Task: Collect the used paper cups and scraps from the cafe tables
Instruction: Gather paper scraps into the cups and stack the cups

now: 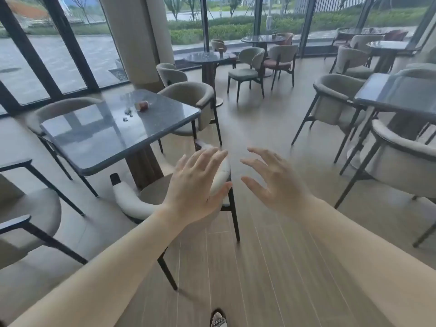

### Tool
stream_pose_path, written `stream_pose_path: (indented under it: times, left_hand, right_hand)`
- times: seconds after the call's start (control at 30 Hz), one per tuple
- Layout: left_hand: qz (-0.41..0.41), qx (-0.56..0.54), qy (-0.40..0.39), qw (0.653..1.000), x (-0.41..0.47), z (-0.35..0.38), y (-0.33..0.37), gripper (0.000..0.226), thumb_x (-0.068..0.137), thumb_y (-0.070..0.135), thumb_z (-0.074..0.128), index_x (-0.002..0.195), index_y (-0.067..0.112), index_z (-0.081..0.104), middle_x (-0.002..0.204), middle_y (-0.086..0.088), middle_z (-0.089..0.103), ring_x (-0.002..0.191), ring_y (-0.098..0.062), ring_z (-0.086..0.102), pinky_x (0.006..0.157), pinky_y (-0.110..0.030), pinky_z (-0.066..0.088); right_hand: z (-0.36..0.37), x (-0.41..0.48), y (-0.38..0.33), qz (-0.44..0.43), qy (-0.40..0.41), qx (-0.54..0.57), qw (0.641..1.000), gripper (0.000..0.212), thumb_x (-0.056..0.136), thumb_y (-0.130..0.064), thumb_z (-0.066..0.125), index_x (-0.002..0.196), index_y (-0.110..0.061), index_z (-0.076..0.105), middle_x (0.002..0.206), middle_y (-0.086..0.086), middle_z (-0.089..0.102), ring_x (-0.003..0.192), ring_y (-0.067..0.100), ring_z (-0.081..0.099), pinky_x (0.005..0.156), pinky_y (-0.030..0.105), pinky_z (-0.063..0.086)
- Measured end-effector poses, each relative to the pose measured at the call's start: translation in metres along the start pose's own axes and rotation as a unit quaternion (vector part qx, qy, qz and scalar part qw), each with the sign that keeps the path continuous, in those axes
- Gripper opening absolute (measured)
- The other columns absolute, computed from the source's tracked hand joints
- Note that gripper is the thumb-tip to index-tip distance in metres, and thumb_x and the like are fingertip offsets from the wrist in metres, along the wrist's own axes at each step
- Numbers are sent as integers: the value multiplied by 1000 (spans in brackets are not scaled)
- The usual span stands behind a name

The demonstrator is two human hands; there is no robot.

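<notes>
A brown paper cup [142, 105] lies on its side near the far edge of the square grey table [99, 142] at the left. A few small scraps [127, 113] lie on the tabletop just left of the cup. My left hand [195, 187] and my right hand [276, 182] are both stretched out in front of me above the floor, fingers spread, holding nothing. They are well short of the table's near right corner, and my left hand overlaps the backrest of a chair.
A cream chair [165, 199] stands tucked at the table's near side, directly before my left hand. More chairs ring the table. Another grey table [401, 95] with chairs is at the right. A wood-floor aisle [254, 119] runs ahead between them.
</notes>
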State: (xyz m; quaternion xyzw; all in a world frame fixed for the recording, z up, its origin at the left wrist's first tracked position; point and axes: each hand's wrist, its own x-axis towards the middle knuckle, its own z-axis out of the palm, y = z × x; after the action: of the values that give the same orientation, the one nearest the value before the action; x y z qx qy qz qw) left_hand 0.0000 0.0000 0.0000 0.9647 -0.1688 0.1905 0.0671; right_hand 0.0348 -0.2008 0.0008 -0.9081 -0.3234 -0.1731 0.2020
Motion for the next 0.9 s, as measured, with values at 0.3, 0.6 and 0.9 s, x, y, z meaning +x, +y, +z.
stream_pose_path:
  times: [0.3, 0.6, 0.9]
  left_hand:
    - [-36, -10, -86, 996, 79, 71, -66, 61, 90, 56, 29, 143, 27, 19, 152, 4, 27, 142, -19, 18, 110, -52, 26]
    - [-25, -53, -135, 989, 173, 128, -74, 64, 87, 61, 23, 143, 30, 20, 153, 5, 24, 142, -17, 17, 111, -51, 26]
    - [-29, -73, -157, 984, 341, 218, -56, 61, 89, 59, 32, 142, 28, 27, 156, 5, 16, 144, -14, 8, 113, -51, 21]
  right_hand:
    - [60, 79, 69, 48, -32, 22, 998, 36, 89, -31, 57, 119, -11, 58, 132, 12, 50, 120, 28, 49, 101, 41, 37]
    - [86, 117, 156, 118, -45, 4, 992, 42, 89, -39, 52, 124, -15, 55, 138, 8, 46, 126, 24, 42, 104, 40, 36]
    - [94, 180, 318, 158, -37, 16, 987, 40, 88, -39, 55, 121, -16, 57, 136, 8, 48, 125, 23, 43, 102, 38, 37]
